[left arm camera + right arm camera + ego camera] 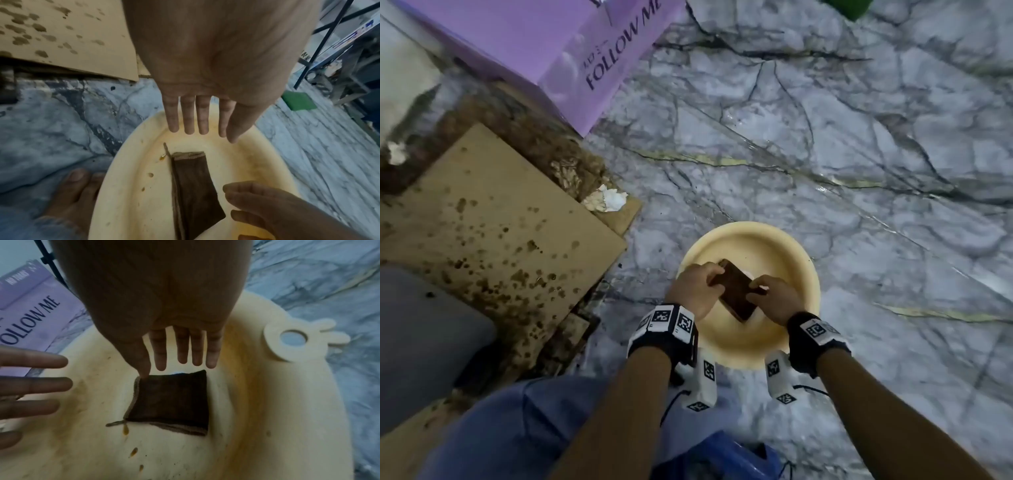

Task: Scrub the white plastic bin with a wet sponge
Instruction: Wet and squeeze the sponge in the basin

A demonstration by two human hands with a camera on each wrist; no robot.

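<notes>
Fingers of both hands [697, 286] [774, 299] straight, apart; sponge [170, 404] partly hidden; bin [801, 270].

we see a grey-veined marble floor [859, 154]. on it sit the cream plastic basin [784, 246], a stained cardboard sheet [493, 219] to its left, a purple "follow me" box [544, 51] farther back, and a crumpled white tissue [614, 198] on the cardboard's corner.

I am reaching both forearms down over the bin [750, 240], my left hand [697, 286] and right hand [774, 301] hovering side by side above its floor, fingers [189, 116] straight (slightly spread), palms facing down, gripping nothing.
</notes>
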